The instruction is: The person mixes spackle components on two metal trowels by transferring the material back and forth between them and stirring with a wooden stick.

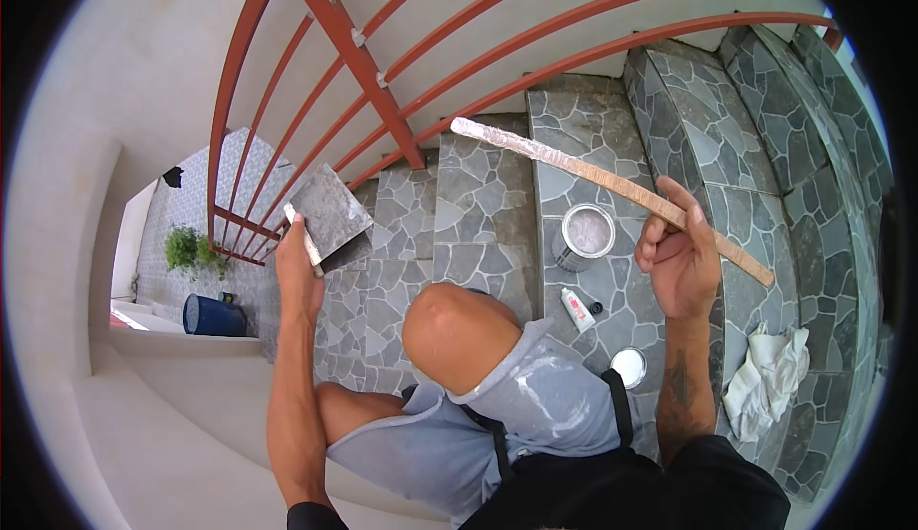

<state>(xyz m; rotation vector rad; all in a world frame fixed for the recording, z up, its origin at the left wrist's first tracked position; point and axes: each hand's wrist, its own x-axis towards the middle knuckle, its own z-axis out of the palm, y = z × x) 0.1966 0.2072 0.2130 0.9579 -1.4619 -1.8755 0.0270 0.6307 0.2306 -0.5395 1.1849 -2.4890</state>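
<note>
My right hand [681, 257] holds a long flat wooden stick [617, 184] between thumb and fingers; its far end is coated with pale paste. A flat grey square board [331, 211] with pale smears is in my left hand [297, 261], my thumb on the whitish strip along its near edge. Between my hands, an open metal can [588, 232] of pale greyish paste stands on a stone-patterned step. Nearer me lie a white tube [578, 310] bearing writing and a small black cap [596, 308]. A round metal lid [629, 367] rests beside my shorts.
A red metal railing [366, 81] with whitish patches at its joints slants across the top. Stone-patterned steps [724, 150] rise on the right, where a crumpled white cloth [767, 383] lies. Beyond the railing at left are a blue barrel [214, 316] and a green plant [185, 249].
</note>
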